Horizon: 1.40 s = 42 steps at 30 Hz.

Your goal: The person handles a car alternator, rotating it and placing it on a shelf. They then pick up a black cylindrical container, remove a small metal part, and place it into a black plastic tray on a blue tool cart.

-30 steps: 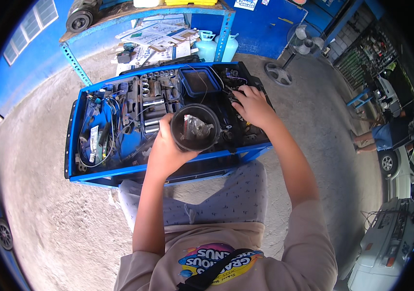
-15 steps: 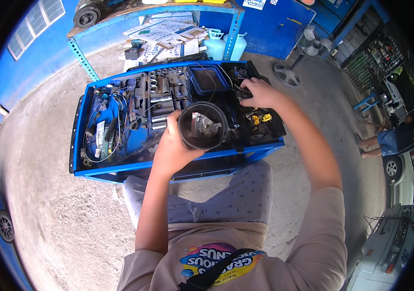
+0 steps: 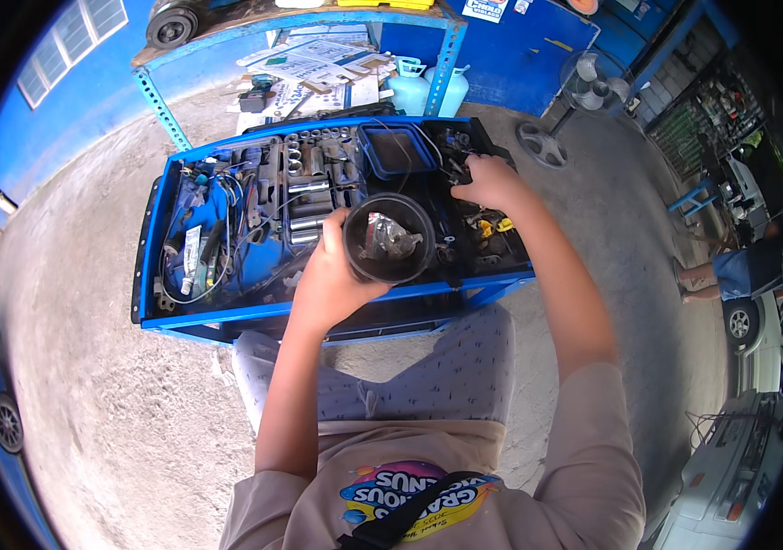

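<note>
My left hand (image 3: 334,282) is wrapped round a black round cup (image 3: 352,246), held up over the near side of a blue tool cart (image 3: 180,323). Inside the cup lies a crumpled clear plastic bag (image 3: 388,236) with small shiny pieces. My right hand (image 3: 494,186) reaches over the cart's right-hand compartment, thumb and fingers curled down among dark small parts (image 3: 454,142). Whatever its fingertips grip is too small or hidden to make out. Yellow pieces (image 3: 487,226) lie just below that hand.
The cart holds a socket set (image 3: 309,188), a blue-rimmed tray (image 3: 398,151), a white tube (image 3: 191,249) and looped cable. Behind it stand a blue metal rack (image 3: 164,110), flattened cardboard and light-blue gas tanks (image 3: 407,90). A fan (image 3: 593,87) stands at far right; a person (image 3: 730,273) is beyond.
My right hand has shifted slightly right and nearer within the right compartment, and its elbow has drawn in. The left hand and cup have barely moved.
</note>
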Available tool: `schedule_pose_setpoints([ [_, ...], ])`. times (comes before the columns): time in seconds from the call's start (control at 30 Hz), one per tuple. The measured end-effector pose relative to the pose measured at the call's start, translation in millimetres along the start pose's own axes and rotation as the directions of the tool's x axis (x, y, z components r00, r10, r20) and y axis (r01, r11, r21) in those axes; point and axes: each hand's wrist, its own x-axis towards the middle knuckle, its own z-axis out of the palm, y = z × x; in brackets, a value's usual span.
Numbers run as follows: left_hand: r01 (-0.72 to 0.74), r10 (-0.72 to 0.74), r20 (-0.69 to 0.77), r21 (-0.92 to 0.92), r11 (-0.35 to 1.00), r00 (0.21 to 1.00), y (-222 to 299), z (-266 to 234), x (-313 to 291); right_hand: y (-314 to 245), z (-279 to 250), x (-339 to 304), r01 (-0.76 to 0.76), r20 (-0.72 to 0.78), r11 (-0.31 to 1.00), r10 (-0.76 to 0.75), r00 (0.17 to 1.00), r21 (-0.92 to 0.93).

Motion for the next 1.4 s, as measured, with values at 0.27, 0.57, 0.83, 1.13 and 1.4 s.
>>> schedule_pose_setpoints([
  [0.27,0.013,-0.013,0.009,-0.008,1.000,1.000,-4.9,0.5,0.3,-1.4,-3.9,2.1,0.018,0.086,0.988,-0.005,0.996,-0.152],
  [0.57,-0.009,0.009,0.001,0.042,0.999,1.000,-5.3,0.3,0.3,-5.5,-3.3,-8.1,0.093,-0.062,0.986,-0.102,0.993,-0.138],
  [0.83,-0.015,0.014,-0.016,-0.010,1.000,1.000,-5.6,1.1,0.6,-6.5,10.1,-17.7,0.179,-0.310,0.964,-0.113,0.944,0.194],
  [1.13,-0.041,0.041,-0.010,0.015,0.999,0.999,-5.9,1.3,2.0,-42.6,-24.5,-21.6,0.372,-0.625,0.749,0.072,0.778,0.549],
  [1.4,-0.082,0.084,-0.027,0.081,0.993,0.996,-7.0,-0.6,-2.9,-133.2,-27.6,-61.4,0.508,-0.516,0.154,0.020,0.856,0.848],
])
